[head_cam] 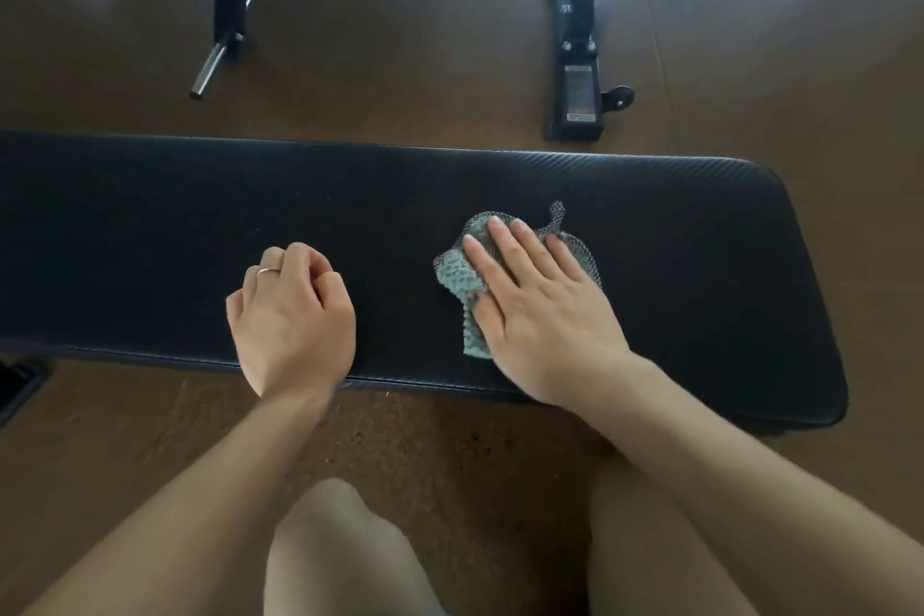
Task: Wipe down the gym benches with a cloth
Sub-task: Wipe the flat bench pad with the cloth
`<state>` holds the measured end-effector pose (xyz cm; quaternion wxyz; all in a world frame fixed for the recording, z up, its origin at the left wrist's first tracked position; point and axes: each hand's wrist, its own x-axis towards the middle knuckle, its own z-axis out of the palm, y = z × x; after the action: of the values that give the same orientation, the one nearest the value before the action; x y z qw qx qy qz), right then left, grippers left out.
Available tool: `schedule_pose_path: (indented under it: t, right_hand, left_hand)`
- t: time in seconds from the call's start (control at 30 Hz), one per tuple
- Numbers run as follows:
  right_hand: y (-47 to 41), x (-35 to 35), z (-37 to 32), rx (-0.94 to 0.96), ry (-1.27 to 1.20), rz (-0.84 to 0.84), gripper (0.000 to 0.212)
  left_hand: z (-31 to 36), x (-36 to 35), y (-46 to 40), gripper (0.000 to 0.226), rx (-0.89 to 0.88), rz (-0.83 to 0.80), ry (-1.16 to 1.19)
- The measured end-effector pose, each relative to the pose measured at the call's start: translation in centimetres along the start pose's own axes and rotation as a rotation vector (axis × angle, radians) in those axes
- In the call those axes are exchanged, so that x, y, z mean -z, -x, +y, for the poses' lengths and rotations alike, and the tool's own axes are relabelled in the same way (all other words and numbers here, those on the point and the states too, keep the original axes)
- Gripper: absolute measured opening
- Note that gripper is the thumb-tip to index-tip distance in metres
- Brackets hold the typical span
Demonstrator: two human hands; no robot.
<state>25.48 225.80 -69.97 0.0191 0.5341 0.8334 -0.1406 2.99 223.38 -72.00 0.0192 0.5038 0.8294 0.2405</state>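
Observation:
A long black padded gym bench (pixel 150 235) runs across the view from left to right. A crumpled teal and grey mesh cloth (pixel 457 278) lies on its right half. My right hand (pixel 540 310) lies flat on the cloth with straight fingers, pressing it onto the pad. My left hand (pixel 292 315) rests on the bench to the left of the cloth, fingers curled into a loose fist, a ring on one finger, holding nothing.
Beyond the bench stands the black metal frame (pixel 575 80) of another piece of gym equipment, with a chrome bar (pixel 210 70) on its left side. The floor (pixel 400 80) is brown. My knees show at the bottom edge.

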Motion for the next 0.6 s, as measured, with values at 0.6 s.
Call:
schedule_pose_path:
  t: [0.6]
  right_hand:
    - [4.0, -1.9, 2.3, 0.193, 0.014, 0.058, 0.059]
  left_hand:
    - [0.8, -0.2, -0.1, 0.018, 0.063, 0.057, -0.070]
